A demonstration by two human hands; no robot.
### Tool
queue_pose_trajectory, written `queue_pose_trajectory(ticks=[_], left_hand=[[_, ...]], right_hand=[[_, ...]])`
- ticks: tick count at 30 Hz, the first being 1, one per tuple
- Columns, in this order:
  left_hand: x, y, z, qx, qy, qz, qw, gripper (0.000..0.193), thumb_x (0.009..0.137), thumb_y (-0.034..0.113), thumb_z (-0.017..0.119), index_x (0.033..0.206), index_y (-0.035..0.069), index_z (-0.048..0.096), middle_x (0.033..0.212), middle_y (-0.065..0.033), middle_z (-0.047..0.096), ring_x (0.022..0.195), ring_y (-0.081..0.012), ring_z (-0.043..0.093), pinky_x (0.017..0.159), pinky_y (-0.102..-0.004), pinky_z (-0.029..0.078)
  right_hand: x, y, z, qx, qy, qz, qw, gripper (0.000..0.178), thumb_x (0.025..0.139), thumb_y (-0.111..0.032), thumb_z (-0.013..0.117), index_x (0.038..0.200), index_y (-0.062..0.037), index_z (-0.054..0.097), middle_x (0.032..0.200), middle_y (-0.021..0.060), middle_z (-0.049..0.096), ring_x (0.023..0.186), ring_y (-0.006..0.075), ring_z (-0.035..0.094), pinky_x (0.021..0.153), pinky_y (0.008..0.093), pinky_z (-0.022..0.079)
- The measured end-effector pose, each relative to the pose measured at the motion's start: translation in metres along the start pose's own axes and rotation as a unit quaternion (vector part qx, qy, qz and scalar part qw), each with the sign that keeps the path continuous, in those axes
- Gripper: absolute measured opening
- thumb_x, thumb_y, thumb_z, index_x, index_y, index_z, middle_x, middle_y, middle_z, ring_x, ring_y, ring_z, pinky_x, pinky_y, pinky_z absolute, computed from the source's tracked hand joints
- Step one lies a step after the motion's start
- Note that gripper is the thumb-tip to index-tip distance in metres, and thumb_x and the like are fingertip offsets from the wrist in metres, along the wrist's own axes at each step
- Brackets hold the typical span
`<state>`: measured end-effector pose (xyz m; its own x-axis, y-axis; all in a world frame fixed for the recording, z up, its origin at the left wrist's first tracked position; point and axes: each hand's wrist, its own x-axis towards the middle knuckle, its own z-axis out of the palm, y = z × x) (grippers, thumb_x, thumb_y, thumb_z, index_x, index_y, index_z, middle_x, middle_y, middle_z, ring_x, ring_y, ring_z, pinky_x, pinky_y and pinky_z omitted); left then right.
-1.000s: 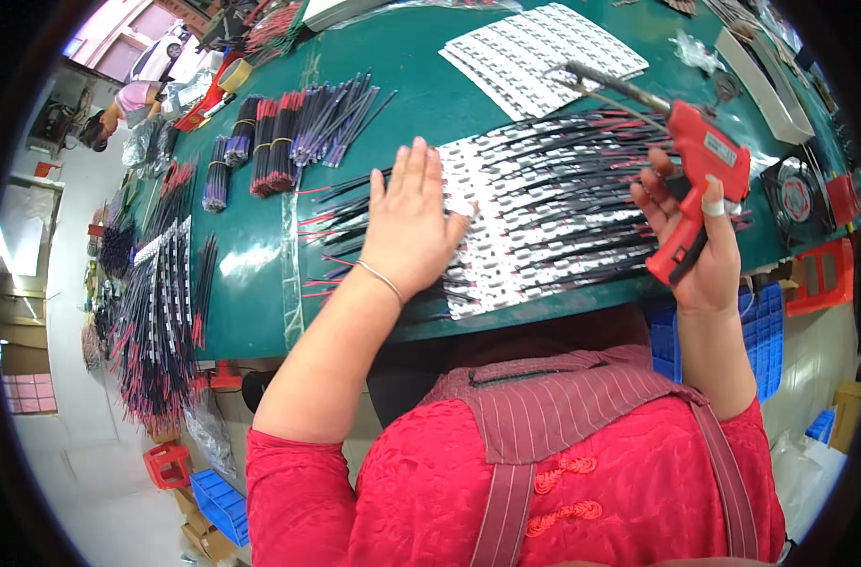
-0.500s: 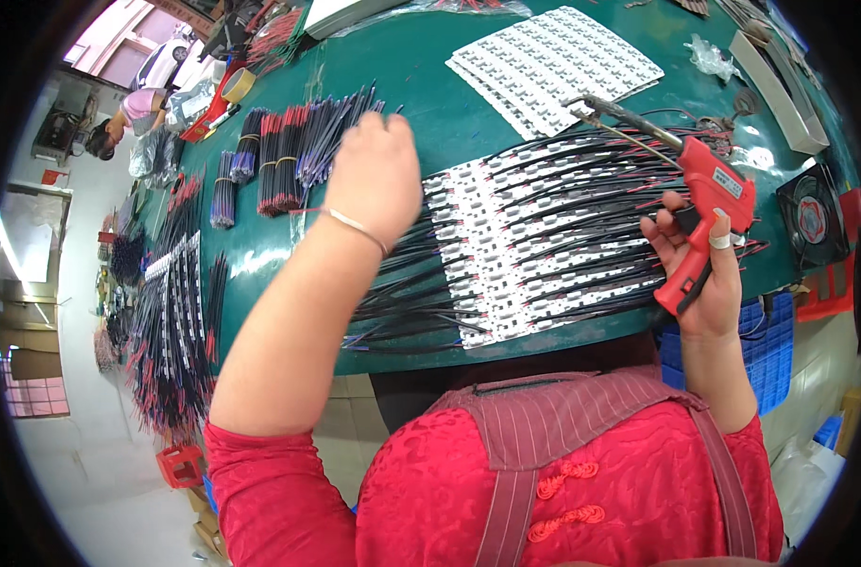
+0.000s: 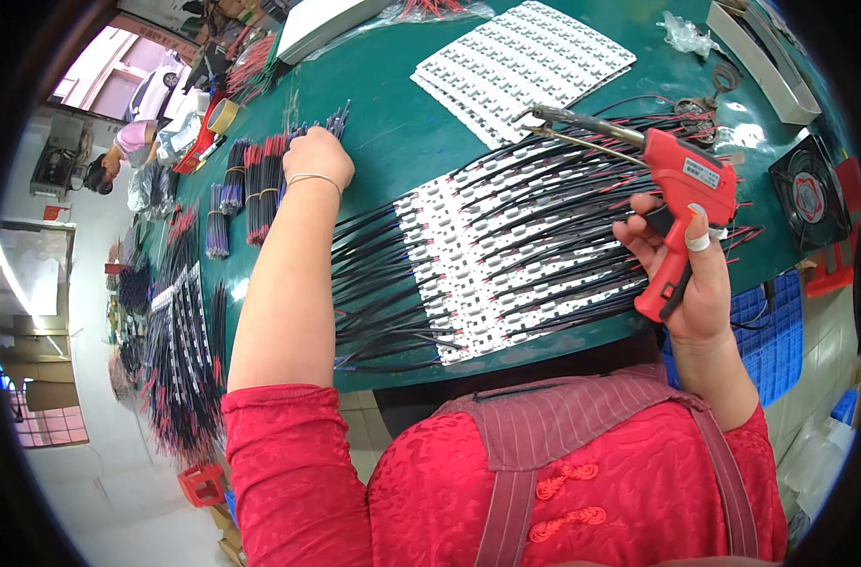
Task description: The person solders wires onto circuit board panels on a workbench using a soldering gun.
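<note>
My left hand [image 3: 319, 159] is over a heap of loose dark wires [image 3: 337, 121] at the left of the table. Its curled fingers close down on the wires, and the fingertips are hidden. A red soldering gun [image 3: 693, 178] is held in my right hand [image 3: 702, 295], its metal tip pointing up and to the left. Below that tip lies a white panel of small circuit boards [image 3: 459, 255], with rows of black wires [image 3: 553, 227] running across it and out past both sides. Banded wire bundles [image 3: 257, 194] sit left of my left hand.
Bare white panels [image 3: 529, 71] are stacked at the far side of the green table [image 3: 383, 104]. At right stand a black fan [image 3: 808, 194] and a long open box [image 3: 766, 61]. More wired strips [image 3: 180, 350] hang at the left edge. A person [image 3: 133, 142] is in the left background.
My left hand has come down and left onto the loose wires. The soldering gun stays in my right hand at nearly the same angle. The whole view has shifted slightly.
</note>
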<state>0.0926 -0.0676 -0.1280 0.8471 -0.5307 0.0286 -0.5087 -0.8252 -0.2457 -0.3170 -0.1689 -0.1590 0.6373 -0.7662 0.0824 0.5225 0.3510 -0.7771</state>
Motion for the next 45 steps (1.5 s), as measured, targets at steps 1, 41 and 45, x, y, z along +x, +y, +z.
queue_pose_trajectory(ticks=[1,41,45], left_hand=[[0.001,-0.001,-0.002,0.001,0.0,0.002,1.0,0.033,0.087,0.015,0.06,0.114,-0.003,0.062,0.116,-0.0268,0.064,0.109,-0.0398,0.065,0.094,-0.0438,0.052],[-0.03,-0.008,0.006,-0.795,0.199,0.089,0.567,0.014,0.095,0.001,0.059,0.108,0.0,0.053,0.093,-0.0136,0.068,0.081,-0.0185,0.066,0.075,-0.0286,0.054],[-0.029,-0.013,0.012,-0.816,0.149,0.095,0.551,0.014,0.097,0.002,0.055,0.109,-0.003,0.059,0.1,-0.0153,0.068,0.085,-0.0214,0.067,0.081,-0.0322,0.056]], right_hand=[[0.0,0.0,0.0,0.001,0.002,-0.001,1.0,0.049,0.103,-0.035,0.051,0.134,0.0024,0.047,0.12,0.0188,0.063,0.102,0.0242,0.065,0.098,0.046,0.052],[-0.001,0.001,0.005,0.005,0.019,-0.011,1.0,0.047,0.103,-0.034,0.05,0.134,0.0019,0.048,0.118,0.018,0.064,0.097,0.0215,0.066,0.096,0.0454,0.054],[0.0,0.002,0.004,0.009,0.017,-0.009,1.0,0.047,0.104,-0.033,0.049,0.136,0.0016,0.046,0.119,0.0184,0.063,0.098,0.0212,0.065,0.097,0.0462,0.053]])
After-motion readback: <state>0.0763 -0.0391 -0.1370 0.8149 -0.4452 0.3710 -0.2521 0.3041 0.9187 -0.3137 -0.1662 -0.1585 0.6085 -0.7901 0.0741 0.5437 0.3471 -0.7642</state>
